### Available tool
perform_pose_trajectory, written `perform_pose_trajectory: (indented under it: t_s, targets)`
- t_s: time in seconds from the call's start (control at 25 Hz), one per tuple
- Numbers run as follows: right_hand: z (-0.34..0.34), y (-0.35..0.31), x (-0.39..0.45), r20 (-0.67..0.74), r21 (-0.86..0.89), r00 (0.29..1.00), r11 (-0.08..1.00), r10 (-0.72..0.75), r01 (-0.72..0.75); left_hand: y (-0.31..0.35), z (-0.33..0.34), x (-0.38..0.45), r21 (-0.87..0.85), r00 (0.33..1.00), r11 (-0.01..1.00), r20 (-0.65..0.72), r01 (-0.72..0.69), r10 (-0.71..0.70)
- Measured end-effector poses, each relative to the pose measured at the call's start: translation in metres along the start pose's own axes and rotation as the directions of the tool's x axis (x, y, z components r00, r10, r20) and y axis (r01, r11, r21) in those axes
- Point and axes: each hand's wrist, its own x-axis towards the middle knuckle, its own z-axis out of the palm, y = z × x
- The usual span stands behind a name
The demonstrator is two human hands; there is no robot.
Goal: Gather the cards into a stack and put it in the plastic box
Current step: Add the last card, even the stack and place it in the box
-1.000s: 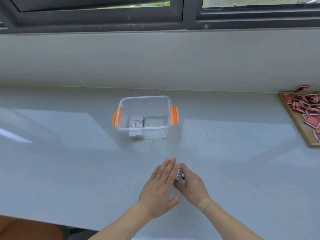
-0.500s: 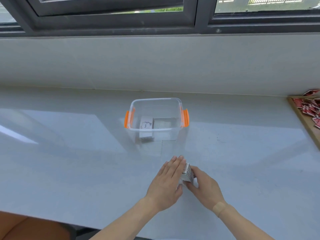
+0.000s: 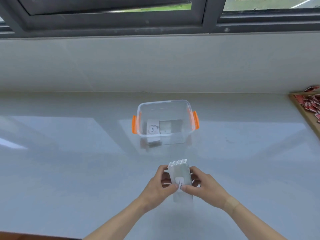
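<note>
The stack of cards point(image 3: 180, 177) now sits between both hands, turned so its broad top face looks up at the camera and its far end shows the striped edges of the pack; a second ago it stood on edge on the counter, pressed between the flat left palm and the right fingers, with only a thin edge showing. The left hand point(image 3: 158, 185) is closed on the stack's left long side, thumb on the top card, and the right hand point(image 3: 205, 184) is closed on the right side, its thumb also lying over the top card. Whether the stack is lifted clear of the grey counter point(image 3: 69, 170) or resting on it I cannot tell. My reading is that squaring is done and the pack is ready to be carried forward. The plastic box point(image 3: 165, 135), clear with orange handles point(image 3: 134, 124), stands open, just beyond the hands and apart from them. It already holds a pile of cards point(image 3: 153, 128) at its left side, with a paler pile beside it. The top card in the box reads "love". The white label on the held stack carries dark print, partly covered by the thumbs and too small to read. At the far right a wooden tray point(image 3: 302, 110) holds red packets point(image 3: 310, 103), their print illegible.
</note>
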Motion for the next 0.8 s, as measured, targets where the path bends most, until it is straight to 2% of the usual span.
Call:
perform_pose_trajectory:
  t_s: [0.12, 0.24, 0.32, 0.4, 0.48, 0.52, 0.56, 0.6, 0.68, 0.8]
  targets:
    - [0.010, -0.018, 0.009, 0.006, 0.077, 1.000, 0.997, -0.010, 0.009, 0.010, -0.018, -0.002, -0.052, 1.000, 0.999, -0.005, -0.004, 0.004]
    - [0.008, -0.036, 0.021, -0.001, 0.064, 1.000, 0.998, -0.014, 0.014, 0.027, -0.036, 0.004, -0.074, 1.000, 0.997, -0.021, -0.019, 0.017]
    - [-0.005, -0.048, 0.029, 0.011, -0.045, 0.999, 0.998, -0.051, 0.052, 0.041, -0.048, 0.013, -0.081, 1.000, 0.997, -0.018, -0.016, 0.014]
    - [-0.030, -0.056, 0.040, -0.061, -0.248, 0.987, 0.960, -0.147, 0.128, 0.060, -0.063, 0.026, -0.097, 1.000, 0.995, -0.015, 0.010, -0.011]
    - [-0.063, -0.061, 0.059, -0.226, -0.571, 0.902, 0.800, -0.369, 0.185, 0.080, -0.082, 0.046, -0.089, 0.998, 0.995, -0.045, 0.040, -0.044]
    - [-0.078, -0.064, 0.069, -0.267, -0.709, 0.836, 0.686, -0.479, 0.167, 0.090, -0.091, 0.057, -0.076, 0.996, 0.995, -0.070, 0.056, -0.062]
    - [-0.092, -0.068, 0.082, -0.260, -0.795, 0.801, 0.590, -0.540, 0.140, 0.101, -0.099, 0.071, -0.057, 0.992, 0.996, -0.096, 0.075, -0.081]
    - [-0.103, -0.071, 0.095, -0.212, -0.849, 0.807, 0.513, -0.552, 0.127, 0.111, -0.105, 0.085, -0.031, 0.987, 0.995, -0.125, 0.100, -0.103]
    - [-0.118, -0.076, 0.124, -0.060, -0.903, 0.877, 0.401, -0.476, 0.156, 0.127, -0.112, 0.117, 0.037, 0.968, 0.984, -0.190, 0.172, -0.162]
    - [-0.122, -0.077, 0.158, 0.111, -0.924, 0.930, 0.309, -0.349, 0.226, 0.136, -0.111, 0.160, 0.150, 0.930, 0.936, -0.241, 0.317, -0.276]
